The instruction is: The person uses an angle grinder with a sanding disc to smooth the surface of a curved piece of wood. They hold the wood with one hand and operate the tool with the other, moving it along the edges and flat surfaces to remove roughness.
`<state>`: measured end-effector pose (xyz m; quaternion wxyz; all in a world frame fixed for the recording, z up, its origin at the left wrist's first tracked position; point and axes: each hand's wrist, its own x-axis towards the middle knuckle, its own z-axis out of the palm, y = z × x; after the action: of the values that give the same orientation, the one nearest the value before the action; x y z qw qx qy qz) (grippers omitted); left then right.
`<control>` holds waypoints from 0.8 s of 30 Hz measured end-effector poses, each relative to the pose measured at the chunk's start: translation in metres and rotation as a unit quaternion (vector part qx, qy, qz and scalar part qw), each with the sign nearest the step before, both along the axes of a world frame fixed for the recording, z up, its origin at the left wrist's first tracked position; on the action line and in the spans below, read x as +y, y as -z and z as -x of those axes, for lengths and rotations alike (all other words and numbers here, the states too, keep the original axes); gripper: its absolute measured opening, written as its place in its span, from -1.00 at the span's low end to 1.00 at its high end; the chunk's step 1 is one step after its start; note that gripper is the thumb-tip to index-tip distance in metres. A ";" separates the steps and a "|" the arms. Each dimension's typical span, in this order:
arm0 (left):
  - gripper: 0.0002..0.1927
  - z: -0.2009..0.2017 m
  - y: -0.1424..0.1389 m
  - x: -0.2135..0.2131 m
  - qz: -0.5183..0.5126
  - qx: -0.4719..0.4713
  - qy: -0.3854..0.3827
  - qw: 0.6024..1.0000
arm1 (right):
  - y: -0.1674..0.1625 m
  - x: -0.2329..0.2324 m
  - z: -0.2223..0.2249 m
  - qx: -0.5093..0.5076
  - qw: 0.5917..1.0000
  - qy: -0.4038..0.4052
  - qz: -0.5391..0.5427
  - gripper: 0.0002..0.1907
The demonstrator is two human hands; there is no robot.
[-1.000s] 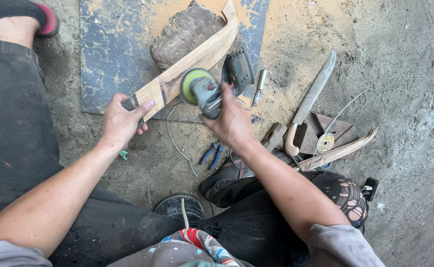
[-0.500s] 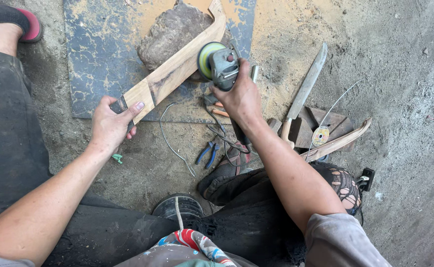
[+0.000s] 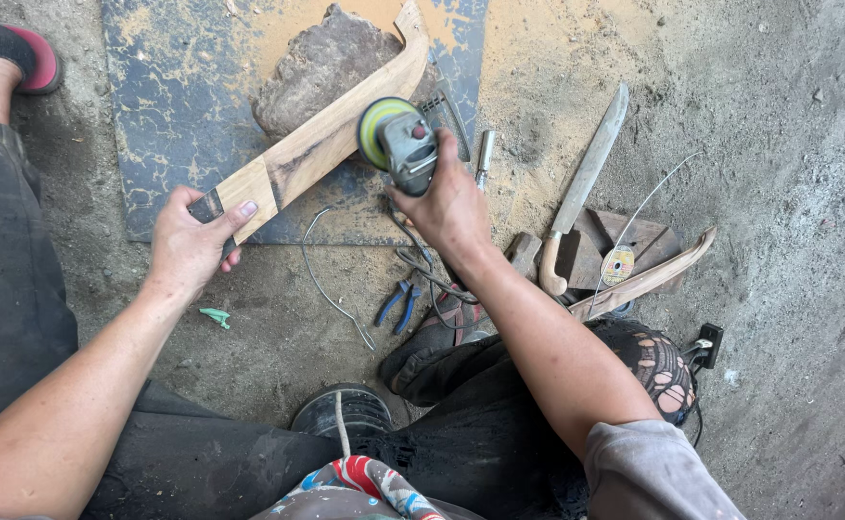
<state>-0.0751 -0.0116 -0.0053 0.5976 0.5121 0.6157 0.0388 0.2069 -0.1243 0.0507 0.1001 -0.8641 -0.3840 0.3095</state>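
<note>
Left hand (image 3: 187, 246) clenched round near end of curved wood piece (image 3: 326, 144); wood leans across rock (image 3: 321, 67); right hand (image 3: 451, 207) grips grinder (image 3: 398, 140), disc touching wood; machete (image 3: 586, 183) right of grinder

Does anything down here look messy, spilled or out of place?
Yes. Orange sawdust is spread over the blue sheet and the ground beside it. Loose tools lie scattered near the right hand: blue-handled pliers, a long blade and a bent wire. The wooden piece itself looks whole.
</note>
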 end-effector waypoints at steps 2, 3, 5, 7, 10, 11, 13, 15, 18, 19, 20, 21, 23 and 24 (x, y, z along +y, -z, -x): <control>-0.53 0.001 0.001 0.002 -0.001 -0.008 0.000 1.000 | 0.007 0.003 -0.011 0.001 1.000 0.025 0.002 0.05; -0.52 0.001 0.002 0.003 -0.003 -0.012 0.000 1.000 | 0.011 0.005 -0.016 -0.007 0.999 0.030 -0.028 0.04; -0.53 0.001 0.002 0.004 0.003 -0.004 -0.001 1.000 | 0.017 0.006 -0.025 -0.022 0.995 0.040 -0.086 0.02; -0.53 0.001 0.002 0.005 0.005 -0.002 0.001 1.000 | 0.020 0.011 -0.039 -0.027 0.995 0.054 -0.084 0.02; -0.53 0.001 0.001 0.006 0.004 -0.003 0.001 1.000 | 0.020 0.013 -0.044 -0.017 0.995 0.077 -0.066 -0.01; -0.52 0.001 0.001 0.006 0.003 -0.003 0.001 1.000 | 0.018 0.013 -0.042 -0.010 0.995 0.085 -0.057 -0.03; -0.52 0.001 0.000 0.007 0.004 -0.001 0.002 1.000 | 0.014 0.007 -0.023 -0.020 0.995 0.034 -0.094 0.00; -0.52 0.001 0.000 0.007 0.003 0.002 0.003 1.000 | 0.009 -0.001 0.004 0.008 0.996 -0.014 -0.089 -0.03; -0.52 0.000 -0.001 0.006 0.004 0.007 0.000 1.000 | 0.003 -0.007 0.042 0.026 0.995 -0.086 -0.031 0.03; -0.51 -0.001 -0.002 0.006 0.002 -0.001 -0.002 1.000 | 0.001 -0.007 0.047 0.018 0.994 -0.111 -0.014 0.07; -0.51 -0.001 -0.003 0.006 0.001 -0.008 -0.005 1.000 | 0.000 -0.006 0.046 0.024 0.995 -0.092 -0.003 0.06; -0.50 -0.001 -0.003 0.007 -0.002 -0.015 -0.008 1.000 | 0.000 -0.004 0.043 0.030 0.997 -0.073 0.007 0.04; -0.50 -0.001 -0.005 0.009 -0.003 -0.013 -0.002 1.000 | 0.000 0.002 0.032 0.024 0.999 -0.039 0.002 0.03; -0.50 -0.002 -0.005 0.011 -0.003 -0.012 0.001 1.000 | 0.000 0.002 0.021 0.013 1.000 -0.024 -0.011 0.02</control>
<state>-0.0728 -0.0008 -0.0004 0.6032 0.5139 0.6082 0.0463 0.1859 -0.1227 0.0505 0.1072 -0.8494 -0.4067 0.3186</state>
